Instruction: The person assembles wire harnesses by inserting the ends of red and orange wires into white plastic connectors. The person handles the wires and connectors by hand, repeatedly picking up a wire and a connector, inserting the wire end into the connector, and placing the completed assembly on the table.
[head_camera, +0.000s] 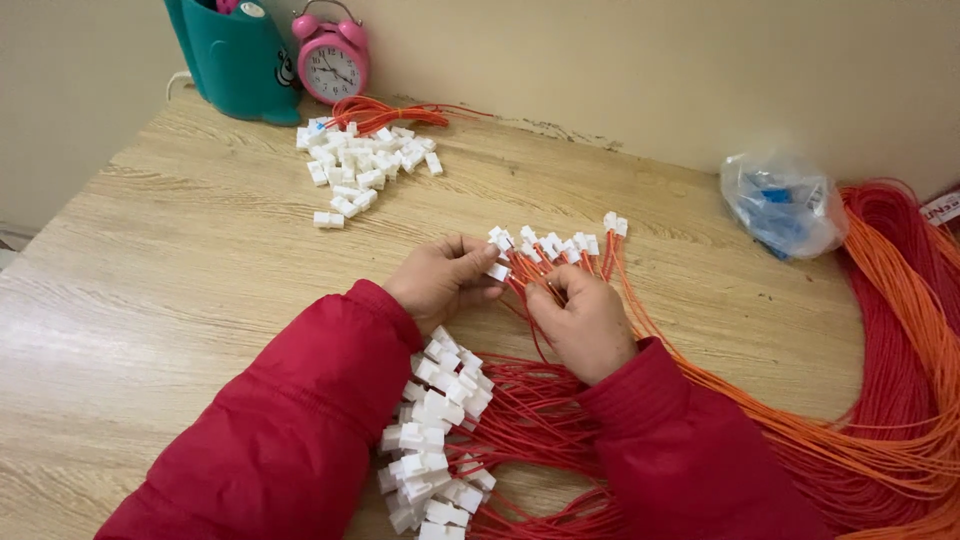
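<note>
My left hand (440, 280) pinches a small white plastic connector (497, 271) at its fingertips. My right hand (583, 322) grips thin red wires (522, 288) just beside it. Past the fingers, a row of red wires tipped with white connectors (555, 244) fans out on the wooden table (200, 260). Below my hands lies a heap of finished red wires with white connectors (435, 430), partly hidden by my red sleeves.
A pile of loose white connectors (365, 160) sits at the back, with a red wire bundle (385, 112) behind it. A teal holder (235, 60) and pink alarm clock (332, 60) stand against the wall. A clear plastic bag (782, 205) and large orange-red wire bundle (900, 350) lie at right.
</note>
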